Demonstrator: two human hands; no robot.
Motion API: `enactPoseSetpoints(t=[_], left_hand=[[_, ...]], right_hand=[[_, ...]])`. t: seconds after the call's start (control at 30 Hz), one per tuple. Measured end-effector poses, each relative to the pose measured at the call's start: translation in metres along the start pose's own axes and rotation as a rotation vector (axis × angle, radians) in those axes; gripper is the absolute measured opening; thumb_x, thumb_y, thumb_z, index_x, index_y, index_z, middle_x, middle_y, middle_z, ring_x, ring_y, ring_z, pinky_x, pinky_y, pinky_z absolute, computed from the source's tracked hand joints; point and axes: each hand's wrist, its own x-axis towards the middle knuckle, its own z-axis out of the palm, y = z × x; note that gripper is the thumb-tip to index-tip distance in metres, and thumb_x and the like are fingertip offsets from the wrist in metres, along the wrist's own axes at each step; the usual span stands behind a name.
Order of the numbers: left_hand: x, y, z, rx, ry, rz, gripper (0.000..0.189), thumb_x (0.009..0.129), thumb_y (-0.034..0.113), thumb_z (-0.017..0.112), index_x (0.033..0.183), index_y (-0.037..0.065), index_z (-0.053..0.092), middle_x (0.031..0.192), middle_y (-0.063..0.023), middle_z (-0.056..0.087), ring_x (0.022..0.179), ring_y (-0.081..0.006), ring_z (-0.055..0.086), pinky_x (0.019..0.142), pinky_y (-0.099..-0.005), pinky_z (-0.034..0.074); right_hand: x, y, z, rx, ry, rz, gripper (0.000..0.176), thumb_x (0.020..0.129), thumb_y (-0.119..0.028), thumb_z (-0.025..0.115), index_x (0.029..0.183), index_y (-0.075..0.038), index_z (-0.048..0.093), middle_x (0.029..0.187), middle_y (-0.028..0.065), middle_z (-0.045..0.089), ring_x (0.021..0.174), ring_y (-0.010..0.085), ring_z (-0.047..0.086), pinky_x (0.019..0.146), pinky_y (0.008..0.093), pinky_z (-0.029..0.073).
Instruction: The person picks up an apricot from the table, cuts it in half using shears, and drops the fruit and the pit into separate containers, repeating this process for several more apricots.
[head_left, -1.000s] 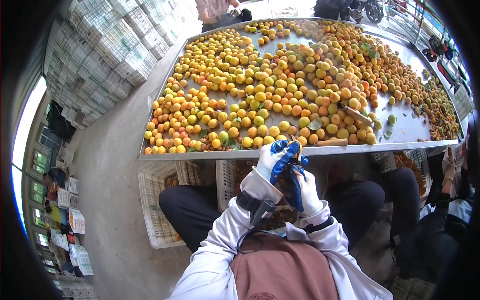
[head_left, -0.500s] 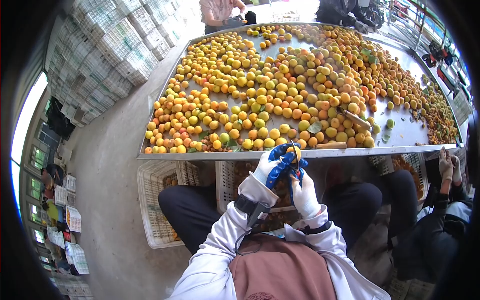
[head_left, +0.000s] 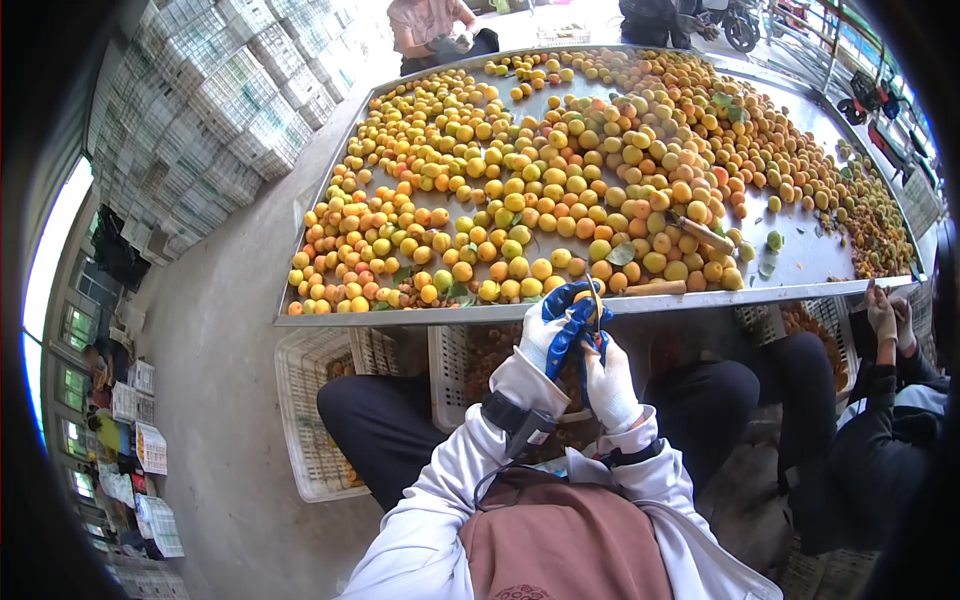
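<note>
My left hand [head_left: 556,328], in a blue-and-white glove, is closed around an apricot, mostly hidden by the gloved fingers. My right hand [head_left: 610,388], gloved the same way, is closed on a small knife with a thin curved blade [head_left: 597,303]. The blade points up against the fruit, and its handle is largely covered by the fingers. Both hands meet just in front of the near edge of a metal table [head_left: 440,316]. Many loose apricots [head_left: 520,190] are spread over it, with a few green leaves [head_left: 621,253] among them.
Two wooden-looking sticks [head_left: 655,288] lie among the fruit near the table edge. White plastic crates [head_left: 320,420] stand under the table. Co-workers sit at the far side and to my right, where another person's hands [head_left: 885,315] show. Stacked crates [head_left: 215,100] rise at the left.
My hands stay together at nearly the same spot, with the left wrist shifted slightly right. The blade now stands more upright across the fruit, and less of the apricot shows.
</note>
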Motion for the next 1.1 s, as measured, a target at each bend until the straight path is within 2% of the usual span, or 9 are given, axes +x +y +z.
enactPoseSetpoints(t=[0.07, 0.2, 0.3, 0.37, 0.6, 0.67, 0.77, 1.03, 1.1], left_hand=[[-0.002, -0.002, 0.006, 0.026, 0.024, -0.009, 0.028, 0.1, 0.023, 0.063, 0.117, 0.001, 0.062, 0.097, -0.0132, 0.072, 0.091, -0.0233, 0.071, 0.079, -0.0324, 0.058], [-0.006, 0.002, 0.019, -0.039, 0.056, -0.061, 0.034, 0.102, 0.033, 0.057, 0.114, 0.001, 0.062, 0.094, -0.0129, 0.071, 0.086, -0.0219, 0.07, 0.073, -0.0327, 0.057], [-0.001, -0.002, 0.014, -0.091, 0.041, -0.112, 0.035, 0.102, 0.034, 0.058, 0.114, 0.001, 0.062, 0.094, -0.0117, 0.07, 0.084, -0.0208, 0.069, 0.071, -0.0321, 0.057], [0.017, -0.012, -0.003, 0.101, -0.029, -0.058, 0.03, 0.099, 0.024, 0.065, 0.117, 0.001, 0.06, 0.097, -0.0115, 0.069, 0.087, -0.019, 0.068, 0.073, -0.0307, 0.057], [0.008, -0.009, 0.002, 0.093, -0.014, 0.034, 0.031, 0.098, 0.019, 0.067, 0.119, -0.002, 0.06, 0.094, -0.0102, 0.069, 0.08, -0.0197, 0.069, 0.069, -0.0298, 0.058], [0.008, -0.017, 0.004, 0.108, 0.04, 0.019, 0.029, 0.098, 0.021, 0.065, 0.114, -0.002, 0.062, 0.091, -0.0101, 0.069, 0.08, -0.0199, 0.069, 0.069, -0.0305, 0.058], [0.014, -0.021, 0.005, 0.159, 0.069, -0.026, 0.029, 0.097, 0.023, 0.068, 0.109, -0.002, 0.062, 0.089, -0.0088, 0.068, 0.078, -0.0185, 0.068, 0.068, -0.0295, 0.057], [0.019, -0.015, 0.01, 0.342, 0.097, -0.102, 0.024, 0.094, 0.019, 0.072, 0.1, -0.001, 0.061, 0.08, -0.0101, 0.066, 0.068, -0.0186, 0.068, 0.059, -0.0302, 0.057], [0.019, -0.017, 0.006, 0.309, 0.079, -0.092, 0.024, 0.095, 0.02, 0.071, 0.099, -0.001, 0.061, 0.08, -0.0104, 0.066, 0.067, -0.0194, 0.068, 0.059, -0.0305, 0.057]], right_hand=[[0.0, 0.006, 0.005, -0.03, 0.021, -0.016, 0.02, 0.101, -0.004, 0.048, 0.112, 0.003, 0.064, 0.096, 0.0138, 0.07, 0.088, 0.0187, 0.066, 0.08, 0.0334, 0.051], [0.001, 0.007, 0.009, -0.059, 0.14, -0.084, 0.015, 0.094, -0.003, 0.057, 0.106, 0.003, 0.062, 0.092, 0.0261, 0.068, 0.092, 0.0461, 0.066, 0.074, 0.045, 0.052], [-0.002, 0.007, 0.006, -0.126, 0.137, -0.039, 0.014, 0.095, -0.004, 0.056, 0.105, 0.003, 0.062, 0.091, 0.0255, 0.068, 0.091, 0.0444, 0.067, 0.075, 0.0439, 0.052], [-0.002, 0.012, 0.003, 0.002, 0.109, -0.06, 0.018, 0.102, -0.005, 0.049, 0.107, 0.003, 0.064, 0.09, 0.0101, 0.069, 0.083, 0.0146, 0.061, 0.076, 0.0322, 0.049], [-0.001, -0.003, -0.004, 0.022, 0.046, -0.032, 0.017, 0.102, -0.006, 0.049, 0.105, 0.004, 0.062, 0.088, 0.0112, 0.068, 0.081, 0.0168, 0.062, 0.074, 0.033, 0.049], [-0.001, -0.011, -0.003, -0.149, 0.126, -0.086, 0.015, 0.098, -0.008, 0.055, 0.105, 0.004, 0.061, 0.089, 0.024, 0.068, 0.089, 0.0405, 0.069, 0.073, 0.0416, 0.052], [0.002, -0.005, -0.003, -0.14, 0.16, -0.021, 0.016, 0.097, -0.007, 0.055, 0.107, 0.004, 0.061, 0.089, 0.0239, 0.068, 0.088, 0.0412, 0.069, 0.072, 0.0416, 0.052], [-0.001, 0.009, -0.008, 0.11, 0.059, 0.019, 0.021, 0.102, -0.012, 0.052, 0.111, 0.003, 0.063, 0.088, 0.0121, 0.069, 0.079, 0.0234, 0.068, 0.071, 0.0327, 0.051], [-0.001, 0.01, -0.009, 0.613, -0.091, 0.272, 0.019, 0.104, -0.023, 0.051, 0.105, -0.007, 0.062, 0.078, 0.0019, 0.063, 0.061, 0.0154, 0.061, 0.055, 0.0239, 0.046]])
